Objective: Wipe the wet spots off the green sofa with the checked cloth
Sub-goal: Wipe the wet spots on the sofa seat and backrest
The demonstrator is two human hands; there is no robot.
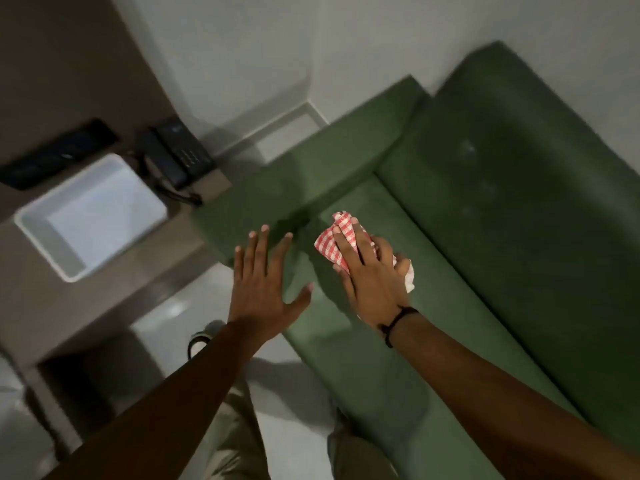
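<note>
Right hand [372,271] pressed flat on the checked cloth [329,244], fingers spread over the bunched red-and-white fabric, thumb side tucked against a white fold of it; holding the cloth down against the seat rather than clenched around it. Cloth lying on the seat cushion of the green sofa [502,209], near the seat's left end, just beside the armrest and close to the front edge. Dark cord bracelet [398,323] around the right wrist.

Left hand [263,282] released, palm down, fingers straight and splayed, grasping nothing; placed over the front corner of the armrest, just left of the cloth and apart from it. Cannot tell whether the palm touches the upholstery or hovers above it.

Faint pale marks on the backrest further right, too blurred to say whether wet.

To the left of the armrest, a brown worktop [41,299] carrying a white rectangular tray [38,233] near its front edge, a black telephone [180,150] at the corner nearest the sofa with its cord trailing over the edge, and a black panel [52,154] set at the back edge against the wall. Pale tiled floor [287,382] below, with beige trouser legs and one shoe [202,336] visible between the arms.
</note>
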